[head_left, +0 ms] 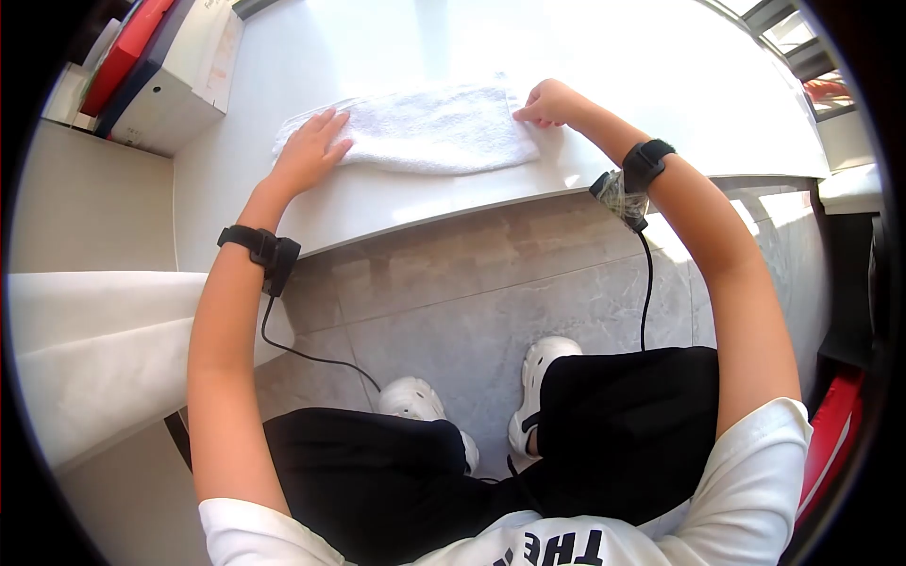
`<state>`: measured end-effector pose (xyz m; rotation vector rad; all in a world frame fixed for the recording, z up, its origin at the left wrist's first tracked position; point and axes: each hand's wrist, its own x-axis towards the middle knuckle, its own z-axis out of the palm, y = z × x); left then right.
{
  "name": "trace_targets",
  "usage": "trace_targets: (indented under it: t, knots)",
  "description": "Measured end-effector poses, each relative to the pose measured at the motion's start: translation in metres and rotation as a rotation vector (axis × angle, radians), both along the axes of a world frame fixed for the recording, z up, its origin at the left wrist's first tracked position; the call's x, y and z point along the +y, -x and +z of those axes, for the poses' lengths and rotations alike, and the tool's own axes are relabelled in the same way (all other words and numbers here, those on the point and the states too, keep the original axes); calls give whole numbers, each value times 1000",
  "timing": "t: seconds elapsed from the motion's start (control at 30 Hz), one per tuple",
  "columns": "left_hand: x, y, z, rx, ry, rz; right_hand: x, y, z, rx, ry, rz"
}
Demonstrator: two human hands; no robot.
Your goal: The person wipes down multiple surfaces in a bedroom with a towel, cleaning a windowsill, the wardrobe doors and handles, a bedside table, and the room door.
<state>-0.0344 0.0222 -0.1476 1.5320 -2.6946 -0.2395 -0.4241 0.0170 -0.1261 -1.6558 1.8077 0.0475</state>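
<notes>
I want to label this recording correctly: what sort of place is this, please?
Probably a study or small office: a white table with a white towel on it, what look like binders at its left, and grey tiled floor below.

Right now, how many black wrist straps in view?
2: the left strap, behind the left hand resting on the white towel; the right strap, behind the right hand at the towel's other end. No others visible.
</notes>
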Motion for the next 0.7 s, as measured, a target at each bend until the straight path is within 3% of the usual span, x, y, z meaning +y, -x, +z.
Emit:
trace_targets:
  t: [0.2, 0.3, 0.4, 0.6, 0.7]
  knots:
    - [4, 3, -1, -37, 34, 41, 0, -2, -6, -53, 31, -71]
    - [4, 3, -2, -41, 36, 44, -3, -11, -6, 125, 40, 4]
    - [1, 1, -1, -24, 45, 9, 0, -17, -5, 90, 45, 7]
    - [-3, 1, -3, 26, 43, 13, -5, -2, -1, -38, -76, -91]
    - [-2, 4, 2, 34, 19, 35, -6, -2, 2, 26, -133, -113]
